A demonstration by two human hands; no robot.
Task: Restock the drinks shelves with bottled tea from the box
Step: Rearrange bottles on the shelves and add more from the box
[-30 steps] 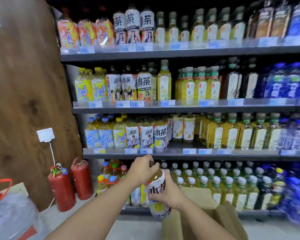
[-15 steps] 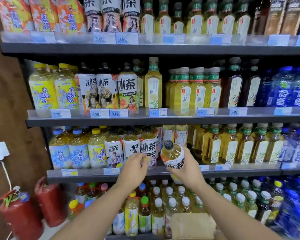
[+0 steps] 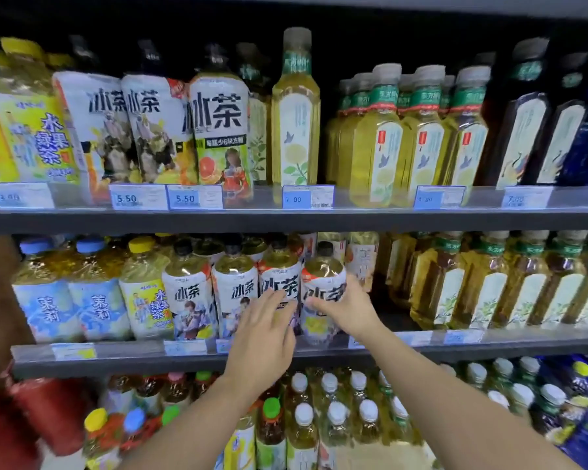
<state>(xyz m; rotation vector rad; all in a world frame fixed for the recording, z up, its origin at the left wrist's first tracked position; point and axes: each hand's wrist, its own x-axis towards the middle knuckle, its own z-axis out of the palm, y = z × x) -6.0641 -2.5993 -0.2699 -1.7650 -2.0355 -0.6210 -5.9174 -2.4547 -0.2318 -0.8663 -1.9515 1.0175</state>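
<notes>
Grey metal shelf (image 3: pixel 116 359) takes the row; the new tea bottle (image 3: pixel 323 293) stands at its right end, and should be nudged flush, label forward. Right hand (image 3: pixel 348 308) reaches forward, wrapped round that bottle's side. Left hand (image 3: pixel 263 337) hovers spread, fingers loose, holding nothing, over the neighbouring bottle (image 3: pixel 279 286).

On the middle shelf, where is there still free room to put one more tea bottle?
One dark gap shows: right of the iced tea bottle under the right hand, before the green-capped bottles. Left of it, the white-label row stands packed, with the left hand in front.
</notes>
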